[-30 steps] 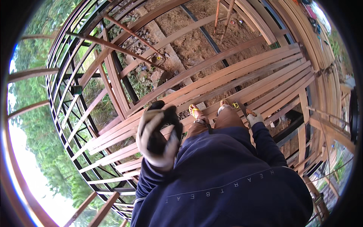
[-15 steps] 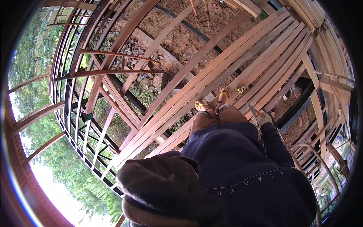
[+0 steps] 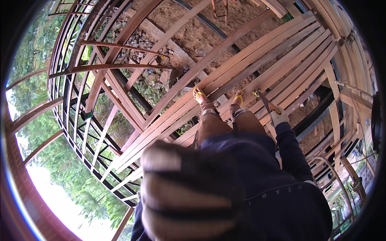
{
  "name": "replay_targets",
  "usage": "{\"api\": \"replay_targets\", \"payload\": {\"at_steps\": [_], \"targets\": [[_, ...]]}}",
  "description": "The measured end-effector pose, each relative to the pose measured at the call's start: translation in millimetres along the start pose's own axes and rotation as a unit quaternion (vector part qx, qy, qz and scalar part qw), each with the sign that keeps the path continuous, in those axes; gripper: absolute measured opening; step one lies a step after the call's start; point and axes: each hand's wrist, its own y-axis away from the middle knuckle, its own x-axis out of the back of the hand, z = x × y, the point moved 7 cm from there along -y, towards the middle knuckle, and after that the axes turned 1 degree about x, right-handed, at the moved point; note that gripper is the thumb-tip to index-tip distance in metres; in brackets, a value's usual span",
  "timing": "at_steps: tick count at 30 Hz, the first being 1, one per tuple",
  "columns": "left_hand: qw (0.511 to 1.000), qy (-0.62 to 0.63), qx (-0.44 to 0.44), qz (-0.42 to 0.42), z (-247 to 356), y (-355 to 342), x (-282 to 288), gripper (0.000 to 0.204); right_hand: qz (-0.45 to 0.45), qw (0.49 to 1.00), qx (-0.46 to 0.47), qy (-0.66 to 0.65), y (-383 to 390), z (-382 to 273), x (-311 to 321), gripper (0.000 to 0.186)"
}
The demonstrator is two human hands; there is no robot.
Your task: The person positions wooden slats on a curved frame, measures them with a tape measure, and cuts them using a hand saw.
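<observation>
My left hand [image 3: 189,193], in a light glove with dark stripes, is raised very close to the camera and blurred, so I cannot see whether it holds anything. My right hand [image 3: 278,117], in a white glove, hangs low by my right leg. It grips a slim tool [image 3: 265,102] with an orange-tinted handle that points toward the planks. I stand in yellow sandals [image 3: 199,95] on long wooden planks [image 3: 281,52] laid side by side, high above the ground.
A curved frame of dark metal bars [image 3: 86,116] and wooden struts [image 3: 120,66] rises on the left, with gaps down to soil and stones [image 3: 148,78]. More timber framing [image 3: 341,100] stands on the right. Trees lie beyond the frame at left.
My left hand has risen from chest height toward the camera and now fills the lower middle of the view. The view has tilted, and my right hand stays low by the planks.
</observation>
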Motion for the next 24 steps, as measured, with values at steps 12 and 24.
{"api": "replay_targets", "payload": {"at_steps": [12, 24], "targets": [[0.649, -0.171, 0.644, -0.367, -284.0, 505.8, -89.5, 0.043, -0.027, 0.942, 0.269, 0.199, -28.0, -68.6, -177.9, 0.051], [0.552, -0.087, 0.726, -0.400, -297.8, 613.8, -146.6, 0.041, -0.052, 0.943, 0.236, 0.230, -130.5, -25.3, -259.8, 0.046]]}}
